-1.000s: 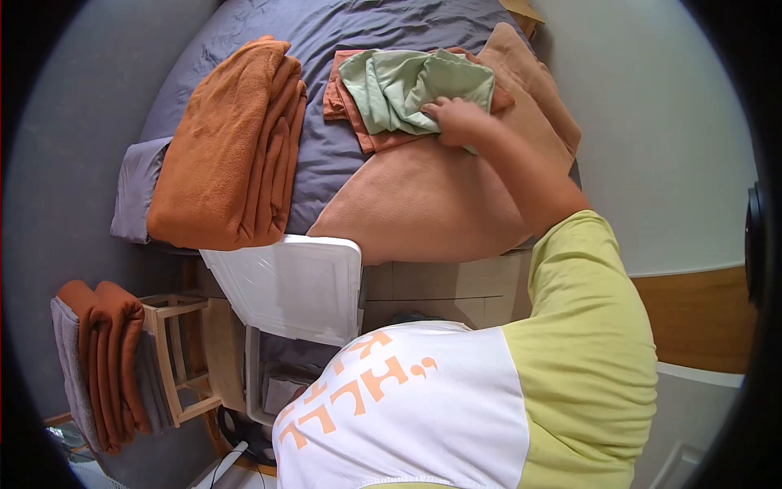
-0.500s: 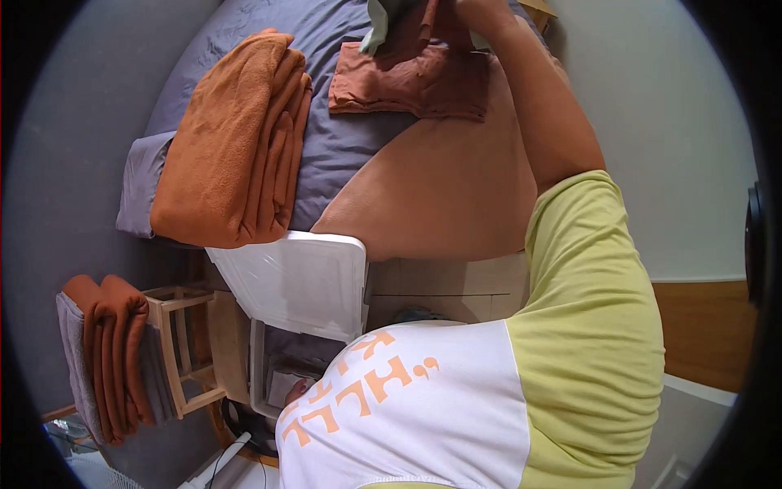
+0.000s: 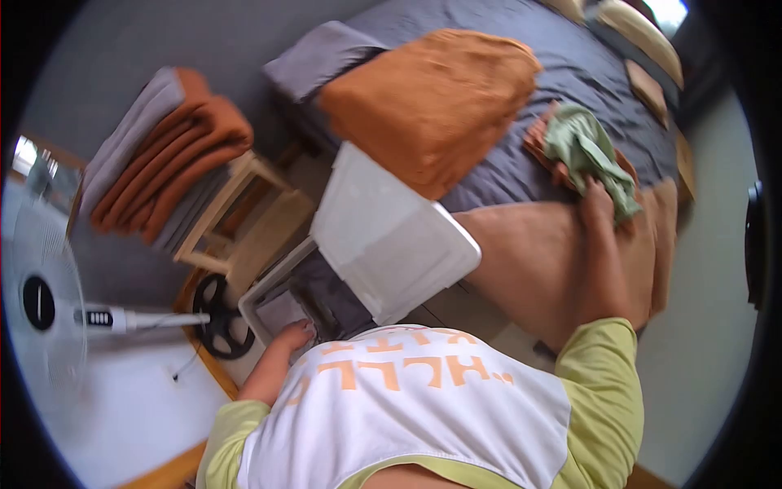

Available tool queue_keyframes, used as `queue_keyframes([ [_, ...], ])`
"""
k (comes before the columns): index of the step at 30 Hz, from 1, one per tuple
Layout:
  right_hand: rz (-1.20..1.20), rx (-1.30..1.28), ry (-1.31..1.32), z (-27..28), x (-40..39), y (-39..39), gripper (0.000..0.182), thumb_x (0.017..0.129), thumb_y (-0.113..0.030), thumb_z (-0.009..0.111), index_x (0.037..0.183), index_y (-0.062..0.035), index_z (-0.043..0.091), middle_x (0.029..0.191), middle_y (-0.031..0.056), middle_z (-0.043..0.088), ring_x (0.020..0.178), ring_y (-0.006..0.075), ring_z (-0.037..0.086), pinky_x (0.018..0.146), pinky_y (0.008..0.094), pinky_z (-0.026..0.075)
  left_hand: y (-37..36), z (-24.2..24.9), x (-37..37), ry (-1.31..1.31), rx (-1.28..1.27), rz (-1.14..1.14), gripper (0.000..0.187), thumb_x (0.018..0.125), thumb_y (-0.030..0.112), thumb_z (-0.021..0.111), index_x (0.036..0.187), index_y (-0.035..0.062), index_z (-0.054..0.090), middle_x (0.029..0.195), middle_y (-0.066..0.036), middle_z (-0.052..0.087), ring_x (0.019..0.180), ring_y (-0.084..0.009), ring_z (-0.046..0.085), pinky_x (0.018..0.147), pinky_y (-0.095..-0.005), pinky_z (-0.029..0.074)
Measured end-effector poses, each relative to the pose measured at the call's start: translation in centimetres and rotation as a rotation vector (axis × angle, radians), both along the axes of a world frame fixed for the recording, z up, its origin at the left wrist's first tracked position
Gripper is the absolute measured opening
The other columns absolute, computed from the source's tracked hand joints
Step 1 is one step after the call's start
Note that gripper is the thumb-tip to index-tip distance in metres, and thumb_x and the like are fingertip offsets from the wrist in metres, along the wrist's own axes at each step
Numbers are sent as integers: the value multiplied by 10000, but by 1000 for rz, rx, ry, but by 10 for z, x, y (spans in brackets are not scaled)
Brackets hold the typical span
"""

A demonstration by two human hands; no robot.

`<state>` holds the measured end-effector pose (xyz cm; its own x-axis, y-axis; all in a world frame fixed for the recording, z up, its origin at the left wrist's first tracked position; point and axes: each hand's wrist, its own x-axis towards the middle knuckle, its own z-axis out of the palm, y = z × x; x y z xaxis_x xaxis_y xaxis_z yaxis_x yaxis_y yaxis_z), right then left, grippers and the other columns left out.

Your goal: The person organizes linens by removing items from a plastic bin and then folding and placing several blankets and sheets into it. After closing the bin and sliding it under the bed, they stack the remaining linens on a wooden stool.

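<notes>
On the bed, my right hand [image 3: 599,200] has its fingers closed on a crumpled pale green cloth [image 3: 580,138]. Under and around that cloth shows a rumpled rust-coloured cloth [image 3: 538,143]. My left hand [image 3: 297,334] is down at the near-left side of an open white storage bin [image 3: 265,285], fingers curled in beside a pale folded cloth [image 3: 279,311]. What those fingers hold, if anything, is too blurred to make out. Dark grey folded fabric [image 3: 338,285] lies in the bin, and its white lid [image 3: 391,236] is tipped up against the bed side.
A thick folded orange blanket [image 3: 432,98] lies on the grey bed sheet [image 3: 570,57]. At left, more folded blankets [image 3: 163,155] rest on a wooden chair [image 3: 265,220]. A standing fan [image 3: 41,301] is near the wall. Pillows [image 3: 639,33] are at the bed's far end.
The view has turned, bringing the fan, pillows and my left hand more fully into sight. The rust cloth, flat and folded before, now looks bunched with the green cloth over it.
</notes>
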<state>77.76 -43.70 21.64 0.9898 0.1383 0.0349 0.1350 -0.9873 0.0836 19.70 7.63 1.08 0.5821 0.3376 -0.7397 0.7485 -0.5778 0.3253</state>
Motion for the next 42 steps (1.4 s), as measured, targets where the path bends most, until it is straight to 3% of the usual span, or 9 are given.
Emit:
queue_keyframes([
  [3,36,181,-142,16,52,-24,344,863,-172,503,1193,-150,599,1144,200,619,1059,368,590,902,459,455,-7,5,-5,-32,34,23,556,806,344,597,1305,108,526,1247,-187,578,1151,-335,552,979,-378,433],
  [10,106,358,-599,215,236,-52,356,874,-270,480,998,33,620,950,284,631,900,410,622,743,465,487,-27,4,-45,121,55,15,540,803,365,617,1297,161,541,1234,-156,592,1123,-332,567,964,-390,443],
  [18,345,272,-840,385,194,121,315,882,-239,477,996,16,625,966,244,647,919,381,629,777,451,485,-24,-16,-75,78,37,89,551,822,391,620,1298,129,533,1210,-169,601,1111,-350,567,957,-398,445],
  [21,419,6,-734,363,194,175,301,885,-227,476,995,9,627,972,229,653,927,370,632,790,445,484,-27,-14,-74,45,52,98,542,828,375,616,1300,122,529,1202,-179,602,1101,-354,570,952,-405,447],
  [24,653,-441,-477,242,174,225,287,888,-215,475,995,2,629,978,214,659,934,359,634,803,440,483,-33,-17,-80,-23,56,154,529,840,367,607,1305,126,524,1195,-181,604,1089,-353,577,942,-411,450],
  [27,706,173,-231,67,109,254,385,864,-195,519,1239,-109,545,1288,154,544,1189,295,520,962,434,418,-37,-13,-87,29,35,139,523,847,367,598,1303,124,525,1191,-180,605,1088,-353,577,940,-412,451],
  [29,633,70,-372,78,3,276,480,859,-224,544,1333,-187,476,1441,76,412,1349,240,350,1092,462,262,-38,-14,-97,39,29,169,484,845,365,592,1269,132,559,1186,-169,609,1085,-348,579,935,-411,454],
  [32,573,124,-225,75,26,281,517,863,-262,544,1365,-200,434,1503,5,326,1415,204,220,1135,478,138,-39,-34,-126,33,5,117,416,827,350,591,1191,150,619,1181,-149,614,1080,-338,582,933,-409,455],
  [42,528,185,-332,63,27,277,496,887,-295,538,1368,-261,418,1495,-21,327,1404,201,241,1124,494,166,-23,-23,-120,-2,67,285,492,830,330,591,1263,101,558,1187,-175,608,1085,-357,576,945,-409,446],
])
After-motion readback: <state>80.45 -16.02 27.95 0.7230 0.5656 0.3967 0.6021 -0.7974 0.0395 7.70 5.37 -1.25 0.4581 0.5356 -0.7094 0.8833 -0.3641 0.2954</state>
